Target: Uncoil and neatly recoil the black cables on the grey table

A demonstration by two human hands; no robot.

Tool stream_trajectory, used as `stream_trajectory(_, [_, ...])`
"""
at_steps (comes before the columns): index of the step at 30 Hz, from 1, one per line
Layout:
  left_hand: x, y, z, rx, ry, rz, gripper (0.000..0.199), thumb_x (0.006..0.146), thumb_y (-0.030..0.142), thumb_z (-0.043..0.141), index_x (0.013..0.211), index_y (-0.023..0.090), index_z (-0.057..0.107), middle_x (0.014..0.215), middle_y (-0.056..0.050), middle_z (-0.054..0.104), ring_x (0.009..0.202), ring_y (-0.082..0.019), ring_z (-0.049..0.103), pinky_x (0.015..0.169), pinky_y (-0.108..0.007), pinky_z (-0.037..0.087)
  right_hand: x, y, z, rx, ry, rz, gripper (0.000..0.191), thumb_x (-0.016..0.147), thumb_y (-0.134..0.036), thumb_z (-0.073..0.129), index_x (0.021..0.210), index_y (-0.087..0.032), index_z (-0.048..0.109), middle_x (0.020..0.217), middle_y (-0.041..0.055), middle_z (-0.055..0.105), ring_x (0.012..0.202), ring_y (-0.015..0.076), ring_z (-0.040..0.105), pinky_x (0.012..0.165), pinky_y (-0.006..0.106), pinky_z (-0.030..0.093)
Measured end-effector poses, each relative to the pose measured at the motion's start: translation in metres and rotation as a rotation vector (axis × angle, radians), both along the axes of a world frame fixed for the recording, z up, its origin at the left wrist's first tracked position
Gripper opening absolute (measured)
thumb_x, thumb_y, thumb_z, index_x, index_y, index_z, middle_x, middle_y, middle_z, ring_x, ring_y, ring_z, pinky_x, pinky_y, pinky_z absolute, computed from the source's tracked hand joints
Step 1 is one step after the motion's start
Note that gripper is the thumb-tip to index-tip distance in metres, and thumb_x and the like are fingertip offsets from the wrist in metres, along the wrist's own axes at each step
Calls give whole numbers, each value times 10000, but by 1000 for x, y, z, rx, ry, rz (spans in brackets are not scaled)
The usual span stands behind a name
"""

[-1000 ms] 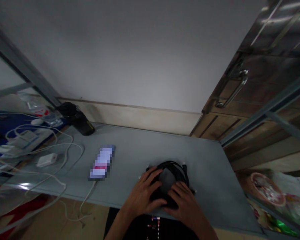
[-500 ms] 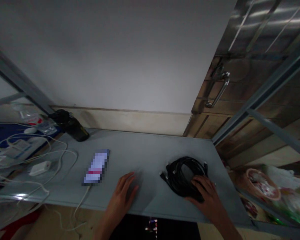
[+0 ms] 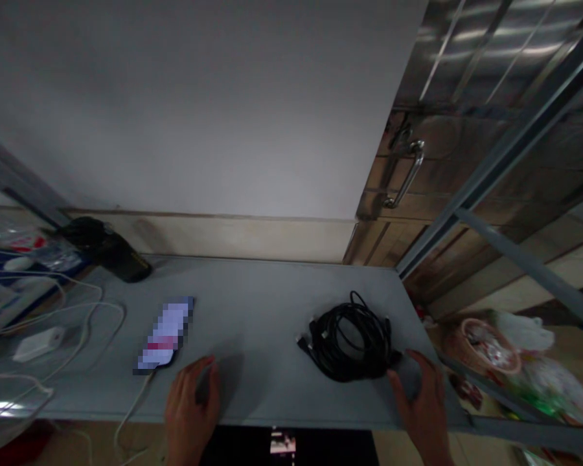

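A coil of black cable (image 3: 328,362) with several connector ends lies on the grey tabletop (image 3: 252,310). My right hand (image 3: 425,404) is just to the right of the coil, its thumb and fingers spread with a gap between them; it holds nothing. Beside the front edge of the table, my left hand (image 3: 192,404) hovers with loosely curved fingers. A gap shows between its thumb and palm, and nothing is visible in it. The phone (image 3: 165,336), its screen lit and pixelated, lies just beyond my left hand with a white cable (image 3: 133,408) plugged in.
A black bottle (image 3: 109,249) lies tilted at the back left. White cords and a white charger (image 3: 39,344) spread over the left side. Metal posts (image 3: 490,168) frame the table. Right of it are a pink basket (image 3: 488,346) and plastic bags (image 3: 525,330).
My right hand has come off the cable coil and moved to its right. A loop of cable now sticks up at the back. My left hand has drawn back left, its fingers more curled.
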State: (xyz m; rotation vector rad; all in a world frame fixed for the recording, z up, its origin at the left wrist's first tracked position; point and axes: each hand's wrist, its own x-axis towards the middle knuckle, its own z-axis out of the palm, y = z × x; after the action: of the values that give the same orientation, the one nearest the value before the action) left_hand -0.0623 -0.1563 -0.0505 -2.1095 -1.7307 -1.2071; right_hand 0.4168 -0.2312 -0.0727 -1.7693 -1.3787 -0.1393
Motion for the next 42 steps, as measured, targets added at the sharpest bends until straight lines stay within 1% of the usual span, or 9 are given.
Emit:
stream_trajectory(4, [-2, 0, 0, 20, 26, -22, 171, 1104, 263, 635, 1270, 231, 659, 1122, -103, 763, 1025, -320, 753, 946, -510, 605, -2, 0, 2, 35, 8, -5, 601, 1068, -688, 667, 1401, -191, 604, 1301, 200, 704, 1242, 407, 682, 1119, 620, 523])
stream_trajectory(14, [-1, 1, -1, 18, 26, -11, 140, 1094, 256, 645, 1231, 244, 675, 1096, -92, 773, 998, -316, 763, 932, -501, 612, 0, 0, -2, 29, 3, 8, 555, 1068, -678, 678, 1377, -218, 631, 1278, 164, 716, 1198, 372, 708, 1049, 559, 575])
stream_trajectory(19, [-2, 0, -3, 7, 15, -8, 137, 1094, 263, 639, 1226, 259, 675, 1096, -90, 778, 1003, -313, 764, 933, -499, 613, -2, 5, -1, 18, -112, 128, 425, 1120, -481, 677, 1495, -283, 646, 1387, 143, 680, 1268, 334, 701, 1099, 559, 589])
stream_trajectory(23, [-3, 1, -5, 11, 22, -14, 138, 1094, 266, 642, 1227, 254, 678, 1093, -88, 778, 1001, -315, 764, 934, -490, 606, -5, 9, -8, 59, -173, 211, 353, 1143, -292, 599, 1482, -322, 692, 1419, 133, 657, 1266, 308, 707, 1034, 527, 637])
stream_trajectory(32, [-6, 1, -5, -14, -11, -29, 135, 1103, 286, 641, 1229, 253, 676, 1103, -80, 767, 1002, -316, 765, 935, -507, 613, -22, 12, -18, 7, -230, 302, 665, 995, -16, 430, 1503, -365, 680, 1493, 107, 635, 1401, 325, 635, 1139, 611, 570])
stream_trajectory(34, [7, 1, 2, -30, -55, -64, 154, 1111, 281, 630, 1259, 265, 671, 1134, -78, 760, 1038, -313, 765, 950, -509, 626, -23, 14, -17, 22, -236, 301, 677, 983, -2, 421, 1493, -362, 682, 1485, 106, 640, 1397, 320, 637, 1141, 611, 569])
stream_trajectory(36, [35, 1, 14, -69, -101, -149, 238, 1125, 279, 602, 1358, 280, 653, 1207, -91, 751, 1112, -309, 759, 968, -497, 646, -23, 14, -16, 11, -223, 306, 672, 992, 9, 406, 1498, -347, 670, 1499, 112, 633, 1417, 316, 624, 1157, 621, 562])
stream_trajectory(40, [119, 1, 42, -192, -47, -510, 532, 1137, 281, 594, 1658, 339, 502, 1478, -123, 711, 1373, -310, 677, 1109, -499, 632, -21, 14, -12, -5, -238, 347, 650, 1020, 26, 383, 1500, -321, 650, 1534, 114, 624, 1451, 294, 609, 1162, 588, 572])
stream_trajectory(42, [159, 7, 51, -277, 59, -656, 686, 1116, 374, 666, 1747, 336, 399, 1694, -145, 571, 1537, -350, 555, 1201, -567, 577, -21, 15, -7, 22, -247, 361, 594, 1044, 5, 407, 1483, -315, 648, 1543, 113, 630, 1471, 293, 603, 1160, 579, 578])
